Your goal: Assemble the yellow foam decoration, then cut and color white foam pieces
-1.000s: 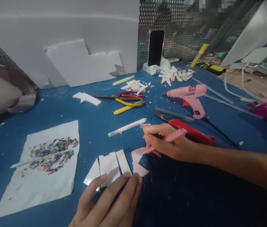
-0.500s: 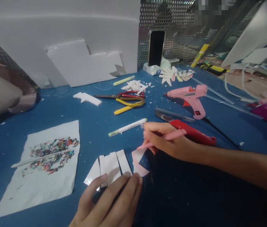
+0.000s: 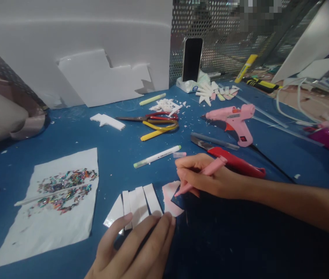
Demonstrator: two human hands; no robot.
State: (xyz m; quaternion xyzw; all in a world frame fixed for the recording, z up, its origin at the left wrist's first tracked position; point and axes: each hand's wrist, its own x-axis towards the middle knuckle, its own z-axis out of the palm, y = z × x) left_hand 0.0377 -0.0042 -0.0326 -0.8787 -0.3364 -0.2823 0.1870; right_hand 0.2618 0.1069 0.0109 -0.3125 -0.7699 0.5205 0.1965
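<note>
My right hand (image 3: 208, 176) grips a pink marker (image 3: 212, 166), its tip down at the right edge of a small notched piece (image 3: 168, 199). That piece is coloured pink. My left hand (image 3: 138, 248) lies with its fingers spread, fingertips resting on the lower ends of several white strips (image 3: 139, 203) and by the pink piece's lower edge. A pink translucent cap (image 3: 179, 155) lies just beyond my right hand. Close to it is a white marker with green ends (image 3: 157, 156).
Red-handled cutter (image 3: 234, 161) and pink glue gun (image 3: 237, 120) lie right. Red-and-yellow scissors (image 3: 153, 121) and white scraps (image 3: 166, 105) sit farther back. At left, a white sheet (image 3: 74, 232) bears glittery flakes. A phone (image 3: 193, 60) stands at the back.
The marker tip has moved from the pink piece's upper part to its right edge, and my right hand has shifted slightly. More of the piece is pink. My left hand stays put.
</note>
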